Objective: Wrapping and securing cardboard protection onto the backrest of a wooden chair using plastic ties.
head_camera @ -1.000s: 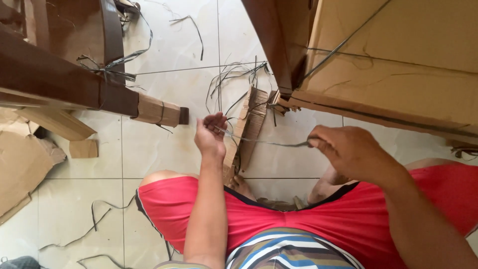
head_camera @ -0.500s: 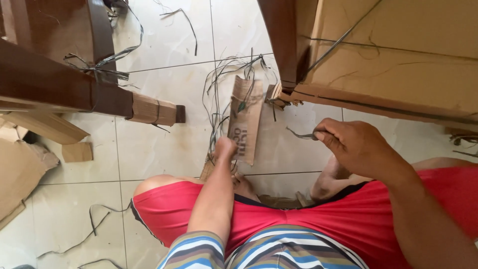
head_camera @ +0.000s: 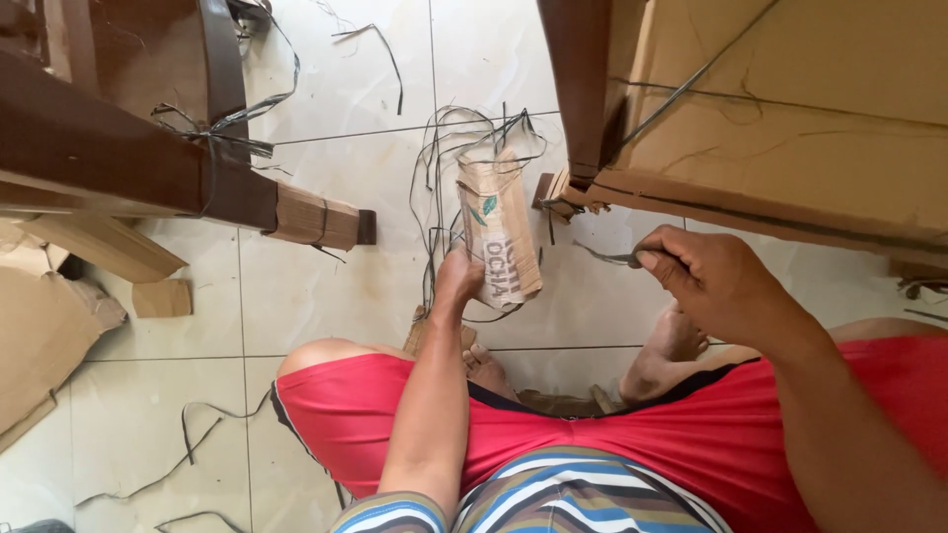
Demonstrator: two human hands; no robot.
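Note:
My left hand [head_camera: 457,279] grips the lower end of a folded brown cardboard piece [head_camera: 499,230] and holds it upright over the tiled floor. Thin dark straps [head_camera: 444,148] trail around and behind the cardboard. My right hand [head_camera: 716,279] is closed on a small metal tool [head_camera: 607,258] whose thin tip points left toward the cardboard, a short gap away. I sit on the floor in red shorts, with my bare feet under the hands.
A dark wooden furniture leg [head_camera: 578,89] wrapped in cardboard [head_camera: 790,118] stands at upper right. Another wooden leg [head_camera: 138,168] with tied straps and a cardboard-wrapped end [head_camera: 311,219] lies at left. Cardboard scraps [head_camera: 44,326] and loose straps [head_camera: 188,444] litter the floor.
My left hand took hold of the cardboard piece and lifted it upright. My right hand with the tool drew slightly back to the right.

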